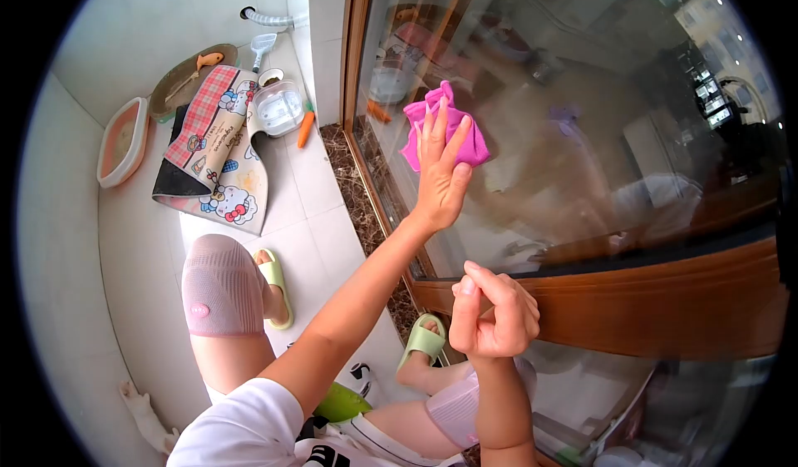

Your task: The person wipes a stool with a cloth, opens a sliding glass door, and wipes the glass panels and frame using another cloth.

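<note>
My left hand (442,163) is stretched forward, holding a bright pink cloth (470,144) pressed against the glass door pane (532,192). Its fingers lie spread over the cloth, which is bunched up at the top. Closer to me, my right hand (496,313) is raised with its fingers curled in and the thumb alongside the index finger. Nothing shows in that hand. It appears in front of the door's brown wooden bottom rail (632,301); whether it touches the rail I cannot tell.
On the white tiled floor (287,176) lie a folded cartoon mat (237,147), a clear plastic box (278,107), an orange carrot-shaped item (306,130) and a scoop (262,47). A pink-and-white tray (125,143) stands by the wall. What looks like a white cat (148,417) is at lower left.
</note>
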Demonstrator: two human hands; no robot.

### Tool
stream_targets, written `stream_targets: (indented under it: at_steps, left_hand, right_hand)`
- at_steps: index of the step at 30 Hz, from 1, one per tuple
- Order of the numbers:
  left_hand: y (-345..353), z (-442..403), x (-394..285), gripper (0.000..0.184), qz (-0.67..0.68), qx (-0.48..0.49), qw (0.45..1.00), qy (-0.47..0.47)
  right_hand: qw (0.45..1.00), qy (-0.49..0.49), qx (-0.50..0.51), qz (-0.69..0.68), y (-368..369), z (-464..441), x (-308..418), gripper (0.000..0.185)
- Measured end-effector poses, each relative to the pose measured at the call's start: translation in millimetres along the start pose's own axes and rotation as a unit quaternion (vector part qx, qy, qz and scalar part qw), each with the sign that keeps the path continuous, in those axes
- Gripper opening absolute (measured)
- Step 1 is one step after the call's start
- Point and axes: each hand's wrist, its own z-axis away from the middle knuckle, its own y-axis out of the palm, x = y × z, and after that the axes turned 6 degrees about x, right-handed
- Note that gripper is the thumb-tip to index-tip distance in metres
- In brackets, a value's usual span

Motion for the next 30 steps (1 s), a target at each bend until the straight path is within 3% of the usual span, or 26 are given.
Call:
stream_targets:
  at_steps: [1, 2, 4, 6, 7, 8, 9, 12, 14, 16, 19, 21, 22, 24, 25, 26, 27, 29, 30]
  left_hand:
    - [-2, 4, 27, 0.061, -0.023, -0.005, 1.0, 0.01]
    - [0, 11, 57, 0.062, -0.012, -0.04, 0.998, -0.04]
    - [2, 51, 123, 0.063, 0.045, -0.106, 0.959, -0.259]
    - [30, 149, 223, 0.068, 0.166, -0.146, 0.866, -0.449]
    - [34, 165, 209, 0.069, 0.097, -0.129, 0.834, -0.527]
    - [38, 195, 223, 0.07, 0.198, -0.141, 0.802, -0.545]
    - [40, 197, 211, 0.07, 0.155, -0.136, 0.774, -0.599]
    - [25, 153, 209, 0.064, 0.152, -0.112, 0.808, -0.558]
    - [-1, 79, 208, 0.064, 0.099, -0.09, 0.923, -0.361]
    - [-42, -1, 183, 0.063, 0.08, -0.069, 0.96, -0.258]
    - [-48, -19, 249, 0.063, -0.005, -0.086, 0.976, -0.2]
    - [-38, 16, 293, 0.064, 0.025, -0.12, 0.95, -0.289]
    - [-27, 43, 305, 0.067, 0.087, -0.155, 0.898, -0.402]
    - [7, 139, 362, 0.072, 0.112, -0.166, 0.861, -0.468]
    - [9, 163, 345, 0.072, 0.081, -0.132, 0.823, -0.546]
    - [10, 177, 332, 0.063, 0.082, -0.158, 0.824, -0.538]
    - [12, 177, 319, 0.069, 0.103, -0.139, 0.789, -0.589]
    - [4, 147, 316, 0.065, 0.097, -0.149, 0.783, -0.597]
    - [-5, 119, 321, 0.063, 0.092, -0.149, 0.846, -0.503]
  right_hand:
    - [1.0, 0.005, 0.016, -0.001, 2, 0, 1, 0.02]
    - [1.0, 0.013, 0.025, -0.004, 4, -1, 1, 0.019]
    - [0.998, 0.034, 0.049, -0.009, 12, -1, 3, 0.018]
    - [0.996, 0.056, 0.074, -0.01, 21, -1, 0, 0.017]
    - [0.994, 0.066, 0.089, -0.008, 26, -2, -1, 0.017]
    - [0.992, 0.077, 0.102, -0.007, 31, -3, -4, 0.017]
    - [0.989, 0.089, 0.117, -0.006, 36, -4, -7, 0.017]
    - [0.98, 0.134, 0.15, -0.002, 46, -3, -16, 0.016]
    - [0.975, 0.162, 0.15, 0.0, 52, -3, -18, 0.018]
    - [0.973, 0.161, 0.168, 0.0, 59, -7, -18, 0.016]
    - [0.97, 0.15, 0.191, 0.005, 69, -17, -20, 0.014]
    - [0.969, 0.15, 0.198, 0.009, 77, -24, -24, 0.014]
    - [0.967, 0.172, 0.189, -0.001, 82, -25, -24, 0.014]
    - [0.964, 0.177, 0.2, -0.003, 93, -25, -28, 0.014]
    - [0.962, 0.178, 0.206, -0.004, 98, -25, -30, 0.014]
    - [0.957, 0.18, 0.229, 0.001, 101, -24, -33, 0.014]
    - [0.951, 0.181, 0.252, 0.008, 100, -20, -35, 0.014]
    - [0.941, 0.19, 0.278, 0.02, 99, -14, -41, 0.014]
    - [0.939, 0.198, 0.281, 0.026, 98, -12, -42, 0.014]
